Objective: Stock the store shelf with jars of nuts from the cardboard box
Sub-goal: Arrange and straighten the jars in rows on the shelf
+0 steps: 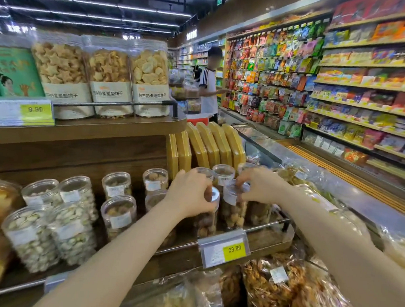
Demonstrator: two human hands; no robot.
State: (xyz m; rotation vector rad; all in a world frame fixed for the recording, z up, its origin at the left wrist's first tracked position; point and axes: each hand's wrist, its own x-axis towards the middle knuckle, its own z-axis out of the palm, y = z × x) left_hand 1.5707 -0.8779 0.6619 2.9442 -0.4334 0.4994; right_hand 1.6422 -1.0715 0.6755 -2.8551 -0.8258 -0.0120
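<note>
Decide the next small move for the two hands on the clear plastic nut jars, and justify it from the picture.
Probably ease both jars down and let go. The left hand grips one clear plastic jar of brown nuts, the right hand pinches the lid of its neighbour, and both already stand behind the shelf's metal rail.

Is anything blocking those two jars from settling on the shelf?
Nothing visible. The left hand and right hand each grip a jar, left jar and right jar, already at the shelf's front behind the rail.
</note>
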